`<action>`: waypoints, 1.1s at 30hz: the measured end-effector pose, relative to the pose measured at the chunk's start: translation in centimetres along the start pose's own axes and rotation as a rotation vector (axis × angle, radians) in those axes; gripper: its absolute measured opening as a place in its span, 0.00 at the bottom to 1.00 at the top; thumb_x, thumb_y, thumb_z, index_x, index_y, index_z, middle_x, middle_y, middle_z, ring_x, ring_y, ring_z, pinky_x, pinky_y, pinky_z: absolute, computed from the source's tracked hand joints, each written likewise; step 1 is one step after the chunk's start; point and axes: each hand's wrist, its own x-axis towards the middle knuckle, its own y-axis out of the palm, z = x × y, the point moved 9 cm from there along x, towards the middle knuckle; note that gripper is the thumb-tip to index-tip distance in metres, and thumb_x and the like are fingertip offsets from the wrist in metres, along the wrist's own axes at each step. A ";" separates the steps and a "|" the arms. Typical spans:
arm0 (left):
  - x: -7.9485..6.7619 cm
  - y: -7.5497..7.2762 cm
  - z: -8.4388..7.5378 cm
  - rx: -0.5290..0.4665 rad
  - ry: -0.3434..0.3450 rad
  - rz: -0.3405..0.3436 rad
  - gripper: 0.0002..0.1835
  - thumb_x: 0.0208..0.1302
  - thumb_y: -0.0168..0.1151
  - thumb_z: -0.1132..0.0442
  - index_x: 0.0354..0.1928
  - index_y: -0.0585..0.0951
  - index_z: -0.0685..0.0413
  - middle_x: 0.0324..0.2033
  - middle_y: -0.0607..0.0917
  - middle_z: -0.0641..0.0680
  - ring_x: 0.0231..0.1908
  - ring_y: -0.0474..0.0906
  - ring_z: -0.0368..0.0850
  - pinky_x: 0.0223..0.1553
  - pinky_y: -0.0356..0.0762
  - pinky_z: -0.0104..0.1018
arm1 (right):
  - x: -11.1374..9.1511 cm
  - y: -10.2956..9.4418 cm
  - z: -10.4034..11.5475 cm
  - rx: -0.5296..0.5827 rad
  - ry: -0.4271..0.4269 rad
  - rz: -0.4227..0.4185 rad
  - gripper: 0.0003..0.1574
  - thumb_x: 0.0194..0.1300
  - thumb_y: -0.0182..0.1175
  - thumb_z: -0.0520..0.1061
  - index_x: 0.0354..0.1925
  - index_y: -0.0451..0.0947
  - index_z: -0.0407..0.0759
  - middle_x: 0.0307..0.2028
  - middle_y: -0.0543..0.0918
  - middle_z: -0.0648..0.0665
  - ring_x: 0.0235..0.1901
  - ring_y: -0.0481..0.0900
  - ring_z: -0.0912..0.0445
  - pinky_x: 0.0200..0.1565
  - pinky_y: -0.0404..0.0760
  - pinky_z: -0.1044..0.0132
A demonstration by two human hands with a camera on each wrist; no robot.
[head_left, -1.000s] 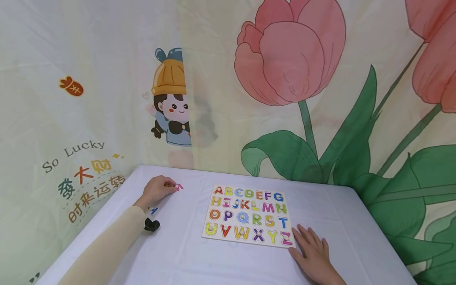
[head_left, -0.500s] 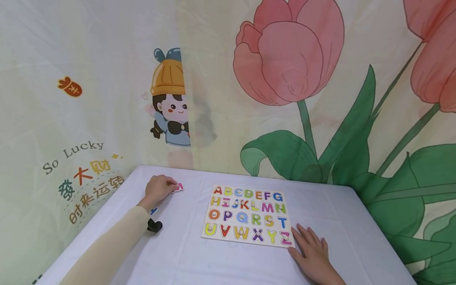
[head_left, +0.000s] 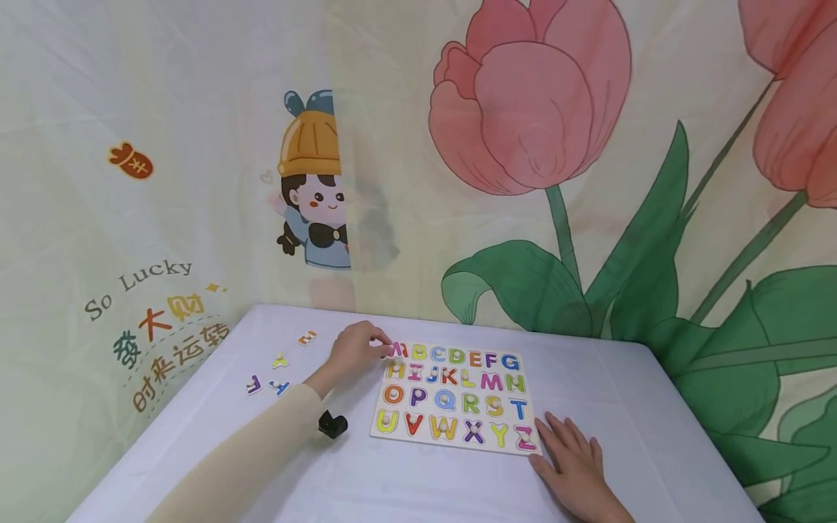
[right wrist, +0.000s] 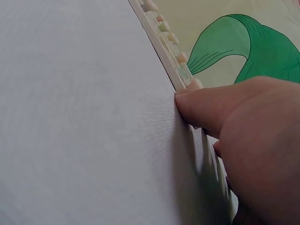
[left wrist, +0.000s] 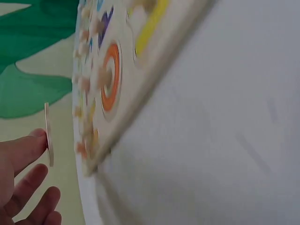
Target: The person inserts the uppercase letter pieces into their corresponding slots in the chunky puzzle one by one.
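My left hand [head_left: 353,352] pinches a pink letter M puzzle piece [head_left: 397,350] by its back between thumb and fingers. The piece overlaps the top-left corner of the alphabet puzzle board [head_left: 451,445], over the spot of the letter A. In the left wrist view this thin wooden piece [left wrist: 49,140] shows edge-on, apart from the board's knobbed letters, with the other fingers loosely bent. My right hand [head_left: 575,465] rests at the board's lower right corner, fingers extended along its side. In the right wrist view the thumb [right wrist: 201,105] touches the board's edge.
Left of the board, on the white tablecloth [head_left: 418,490], lie loose letter pieces: an orange one [head_left: 307,338], a yellow Y [head_left: 280,359], a purple F [head_left: 253,385] and a blue T [head_left: 279,387]. A black device [head_left: 333,425] sits by my left wrist. A printed curtain [head_left: 399,181] hangs behind the table.
My left hand has carried the pink M from the table's left side rightward to the board's top-left corner, uncovering the loose letters. The right hand has stayed put.
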 end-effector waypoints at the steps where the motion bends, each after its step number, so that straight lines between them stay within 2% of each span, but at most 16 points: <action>1: -0.1 0.6 -1.1 -0.009 0.011 0.007 0.03 0.65 0.78 0.52 0.38 0.92 0.38 0.40 0.86 0.45 0.44 0.78 0.45 0.51 0.77 0.46 | 0.0 0.0 0.0 0.000 -0.001 -0.001 0.47 0.73 0.65 0.57 0.80 0.63 0.38 0.82 0.55 0.31 0.80 0.39 0.28 0.69 0.25 0.20; 5: -0.6 2.9 -5.0 -0.074 0.037 0.045 0.03 0.66 0.77 0.51 0.37 0.92 0.37 0.40 0.85 0.44 0.43 0.77 0.43 0.50 0.76 0.45 | 0.1 0.0 0.2 0.005 -0.005 0.001 0.47 0.73 0.65 0.57 0.80 0.63 0.39 0.82 0.55 0.32 0.80 0.38 0.29 0.69 0.25 0.20; 10: -1.0 5.8 -9.1 -0.109 0.097 0.076 0.03 0.67 0.76 0.51 0.36 0.91 0.36 0.41 0.86 0.46 0.43 0.76 0.42 0.50 0.75 0.42 | 0.1 -0.1 0.3 0.001 -0.012 -0.002 0.47 0.73 0.65 0.57 0.80 0.63 0.39 0.82 0.55 0.32 0.80 0.38 0.29 0.69 0.25 0.20; 13: -1.4 7.4 -11.2 -0.142 0.114 0.096 0.03 0.67 0.76 0.51 0.34 0.91 0.36 0.41 0.86 0.47 0.41 0.75 0.41 0.48 0.75 0.41 | 0.1 -0.1 0.4 -0.003 -0.017 -0.004 0.47 0.73 0.65 0.57 0.80 0.64 0.39 0.82 0.55 0.32 0.80 0.39 0.28 0.69 0.25 0.19; 16: -1.7 8.8 -13.1 -0.183 0.089 0.121 0.05 0.67 0.76 0.52 0.32 0.90 0.35 0.40 0.84 0.45 0.41 0.74 0.40 0.47 0.74 0.39 | 0.0 -0.2 0.4 -0.003 -0.019 -0.003 0.47 0.73 0.65 0.57 0.80 0.64 0.38 0.82 0.55 0.32 0.80 0.39 0.28 0.69 0.26 0.19; 19: -1.7 9.9 -14.8 -0.185 0.114 0.118 0.06 0.67 0.76 0.54 0.32 0.89 0.37 0.38 0.84 0.44 0.39 0.74 0.39 0.46 0.75 0.38 | -0.1 -0.3 0.3 -0.002 -0.021 -0.004 0.47 0.73 0.65 0.57 0.79 0.64 0.38 0.82 0.56 0.31 0.80 0.39 0.28 0.69 0.26 0.19; 23: -1.5 11.3 -16.0 -0.163 0.163 0.097 0.05 0.67 0.76 0.55 0.32 0.90 0.42 0.37 0.84 0.45 0.37 0.74 0.36 0.49 0.77 0.37 | -0.1 -0.1 0.3 0.001 -0.012 0.001 0.47 0.74 0.65 0.58 0.79 0.63 0.38 0.82 0.56 0.31 0.80 0.39 0.27 0.69 0.26 0.19; 29: -1.1 12.3 -16.5 -0.208 0.130 0.098 0.04 0.66 0.77 0.58 0.33 0.91 0.44 0.34 0.82 0.45 0.36 0.71 0.36 0.45 0.73 0.35 | -0.1 0.1 0.0 0.001 -0.004 0.013 0.48 0.74 0.64 0.59 0.80 0.63 0.39 0.82 0.55 0.31 0.79 0.39 0.27 0.69 0.26 0.19; 33: -0.7 12.8 -16.6 -0.202 0.123 0.081 0.04 0.66 0.77 0.58 0.33 0.91 0.44 0.32 0.81 0.42 0.35 0.71 0.35 0.44 0.72 0.34 | 0.0 0.0 -0.1 0.001 -0.010 0.011 0.48 0.74 0.64 0.60 0.80 0.62 0.39 0.82 0.55 0.31 0.79 0.39 0.28 0.69 0.26 0.19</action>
